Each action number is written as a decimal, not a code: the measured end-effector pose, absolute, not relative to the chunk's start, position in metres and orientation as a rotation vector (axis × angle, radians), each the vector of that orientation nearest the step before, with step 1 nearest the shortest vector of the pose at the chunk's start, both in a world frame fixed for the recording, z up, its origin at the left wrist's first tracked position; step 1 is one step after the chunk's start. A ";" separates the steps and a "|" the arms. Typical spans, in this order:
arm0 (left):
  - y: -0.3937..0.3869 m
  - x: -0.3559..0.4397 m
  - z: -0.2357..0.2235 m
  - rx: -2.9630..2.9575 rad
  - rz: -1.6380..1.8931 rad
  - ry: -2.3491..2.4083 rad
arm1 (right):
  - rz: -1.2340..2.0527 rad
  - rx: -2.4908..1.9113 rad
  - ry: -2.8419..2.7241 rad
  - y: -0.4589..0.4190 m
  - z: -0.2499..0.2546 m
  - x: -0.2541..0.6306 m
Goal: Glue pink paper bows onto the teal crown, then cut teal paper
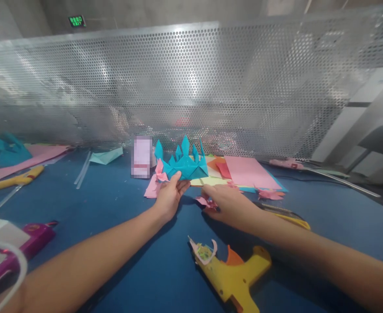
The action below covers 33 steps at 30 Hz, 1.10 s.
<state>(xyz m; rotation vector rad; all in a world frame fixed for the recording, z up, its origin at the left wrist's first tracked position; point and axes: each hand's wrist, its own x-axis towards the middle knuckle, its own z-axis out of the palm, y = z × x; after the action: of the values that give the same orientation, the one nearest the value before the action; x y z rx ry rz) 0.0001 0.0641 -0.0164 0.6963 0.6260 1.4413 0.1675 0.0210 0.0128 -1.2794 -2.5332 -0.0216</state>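
A blue folded-paper crown (pixel 186 167) with several upright points is pinched at its lower edge by my left hand (pixel 172 195). A pink paper flower (pixel 161 171) sits at the crown's left end, touching it. To the right, my right hand (pixel 226 204) has its fingers closed on a small pink paper flower (pixel 206 202) just above the blue table. Part of that flower is hidden by the fingers. Nearer to me lies a yellow glue gun (pixel 227 278) with an orange trigger, its nozzle pointing away to the left.
Pink paper sheets (pixel 246 171) and a pink folded flower (pixel 270 193) lie behind my right hand, near a yellow-handled cutter (pixel 289 219). A phone (pixel 142 156) leans upright at the back. At left are another yellow glue gun (pixel 18 179) and a purple tool (pixel 36 239). A perforated metal panel (pixel 191 78) bounds the table.
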 end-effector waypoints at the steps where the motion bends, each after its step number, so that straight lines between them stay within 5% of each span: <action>1: 0.064 0.001 -0.017 0.704 1.439 0.627 | -0.036 -1.302 -2.515 0.021 0.014 0.170; 4: 0.061 0.002 -0.017 0.729 1.436 0.640 | 0.031 -1.334 -2.387 0.021 0.024 0.180; 9: 0.060 0.003 -0.019 0.773 1.447 0.689 | 0.789 -1.003 -1.941 0.029 0.039 0.189; 14: 0.060 0.003 -0.020 0.786 1.440 0.721 | 0.984 -0.976 -1.721 0.031 0.034 0.183; 21: 0.055 0.006 -0.016 0.792 1.384 0.728 | 0.936 -0.980 -1.722 0.031 0.018 0.177; 28: 0.053 0.009 -0.016 0.770 1.430 0.761 | 0.422 -0.946 -1.849 0.023 0.023 0.172; 33: 0.052 0.011 -0.017 0.762 1.437 0.676 | 0.369 -0.929 -1.822 0.029 0.022 0.163</action>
<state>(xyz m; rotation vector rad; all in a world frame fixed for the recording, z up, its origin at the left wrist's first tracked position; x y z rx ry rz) 0.0106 0.0517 -0.0171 0.7616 0.6762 1.4367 0.1626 0.0292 0.0219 -0.9288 -1.8220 0.3692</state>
